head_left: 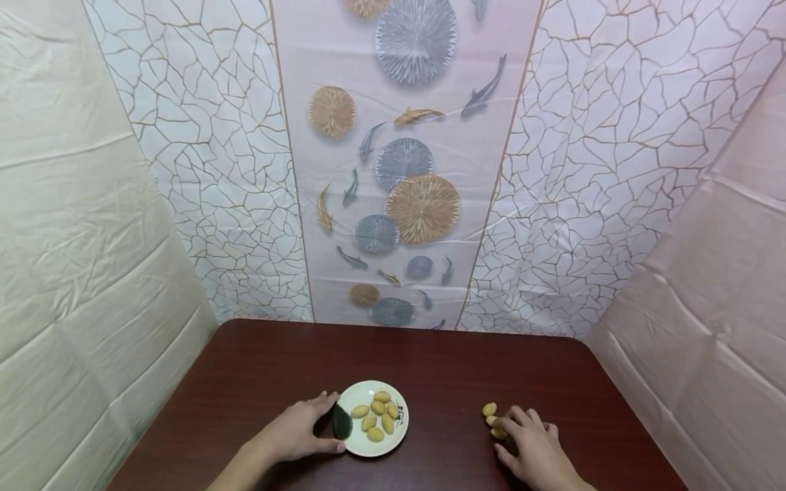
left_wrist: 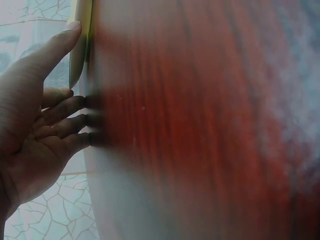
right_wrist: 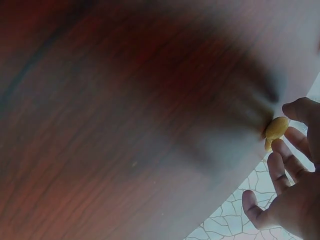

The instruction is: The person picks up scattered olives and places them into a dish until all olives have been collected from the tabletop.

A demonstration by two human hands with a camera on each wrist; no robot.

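A round white plate (head_left: 362, 447) with a dark green patch at its left and dark lettering at its right holds several small yellow oval fruits (head_left: 375, 434). My left hand (head_left: 301, 429) holds the plate's left rim, its thumb at the near side and its fingers at the far side. In the left wrist view, the thumb touches the plate's edge (left_wrist: 77, 60). To the right, three more yellow fruits (head_left: 489, 409) lie in a short row on the table. Over the nearest is my right hand (head_left: 531, 443); in the right wrist view its thumb and forefinger stand spread around one fruit (right_wrist: 277, 128).
Everything rests on a dark red-brown wooden table (head_left: 276, 354) with rounded far corners. Behind it hangs a patterned cloth (head_left: 393, 273) with fish and round motifs, and pale cloth walls (head_left: 694, 327) close in both sides.
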